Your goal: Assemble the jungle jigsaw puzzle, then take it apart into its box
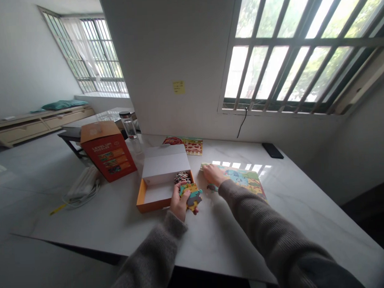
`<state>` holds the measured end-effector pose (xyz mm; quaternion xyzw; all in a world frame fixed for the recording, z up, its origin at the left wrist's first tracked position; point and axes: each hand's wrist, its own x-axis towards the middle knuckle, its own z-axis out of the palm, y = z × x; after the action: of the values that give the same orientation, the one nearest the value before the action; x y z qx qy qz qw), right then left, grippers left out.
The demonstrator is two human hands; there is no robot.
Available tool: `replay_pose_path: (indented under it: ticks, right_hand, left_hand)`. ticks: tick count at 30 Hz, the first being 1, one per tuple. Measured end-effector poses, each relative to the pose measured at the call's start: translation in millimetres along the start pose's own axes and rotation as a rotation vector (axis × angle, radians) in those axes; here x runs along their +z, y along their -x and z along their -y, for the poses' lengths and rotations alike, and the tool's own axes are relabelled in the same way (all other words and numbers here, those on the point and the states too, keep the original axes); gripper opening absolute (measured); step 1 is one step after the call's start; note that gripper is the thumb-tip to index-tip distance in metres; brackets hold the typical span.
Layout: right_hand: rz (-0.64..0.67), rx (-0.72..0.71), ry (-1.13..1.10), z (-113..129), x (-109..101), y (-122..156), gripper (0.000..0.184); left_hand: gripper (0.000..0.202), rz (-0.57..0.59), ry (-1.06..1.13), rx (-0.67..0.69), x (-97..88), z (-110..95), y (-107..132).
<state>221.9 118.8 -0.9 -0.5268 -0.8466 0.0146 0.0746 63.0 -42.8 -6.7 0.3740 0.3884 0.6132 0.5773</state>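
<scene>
Here we are at a big white marble table [307,190] under a barred window [289,48], and the scene is busy! At the far left end stands a red puzzle carton [108,152], tilted, with a clear water bottle [129,126] just behind it, while a bundle of white packaging [83,183] lies nearby. A black phone [272,150] sits along the back edge. In the middle, an orange-rimmed box [151,196] lies open with its white lid [166,164] raised, and a jigsaw puzzle [184,145] lies beyond it. The left hand [180,202], in a grey knit sleeve [151,250], is right beside the box, clenched firmly around a stack of colourful puzzle pieces [191,196]. Dark striped pieces [182,177] sit in the box just above those fingers. The right hand [213,174] reaches over to the near edge of a second, brighter jigsaw puzzle [240,180], fingers down on it. Is it pinching anything? Can't tell from here! A small teal piece [212,187] shows just below that hand.
</scene>
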Motion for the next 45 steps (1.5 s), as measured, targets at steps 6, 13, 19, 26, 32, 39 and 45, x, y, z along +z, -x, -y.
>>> replay_pose_path:
  ticks: [6, 13, 19, 26, 32, 39, 45]
  right_hand:
    - [-0.019, -0.013, -0.181, -19.1, -12.3, 37.9, 0.032]
    - [-0.332, -0.248, -0.726, -1.3, -14.9, 118.5, 0.042]
    - [-0.184, -0.235, -0.893, 0.5, -21.1, 158.8, 0.051]
    - [-0.171, 0.053, -1.392, -14.1, -11.0, 149.5, 0.033]
    - [-0.329, 0.228, -1.603, -36.7, -5.2, 143.5, 0.034]
    - [-0.471, 0.473, -1.553, -61.5, 4.1, 137.2, 0.033]
    - [-0.501, 0.484, -1.421, -64.3, 8.7, 137.4, 0.033]
  left_hand:
    - [0.063, 0.075, -0.018, -0.066, 7.7, -1.0, -6.4]
    - [0.061, 0.124, -0.055, -0.198, 37.9, 12.7, -11.7]
    - [0.071, 0.183, -0.061, -0.171, 55.7, 23.2, -16.7]
    - [0.037, 0.266, -0.626, 0.104, 71.9, 31.6, -39.5]
    - [0.038, 0.565, -1.429, 0.207, 91.9, 2.0, -105.1]
    - [0.069, 0.607, -1.892, 0.064, 75.0, -12.1, -187.9]
    - [0.069, 0.638, -1.98, -0.037, 77.2, -4.3, -206.8]
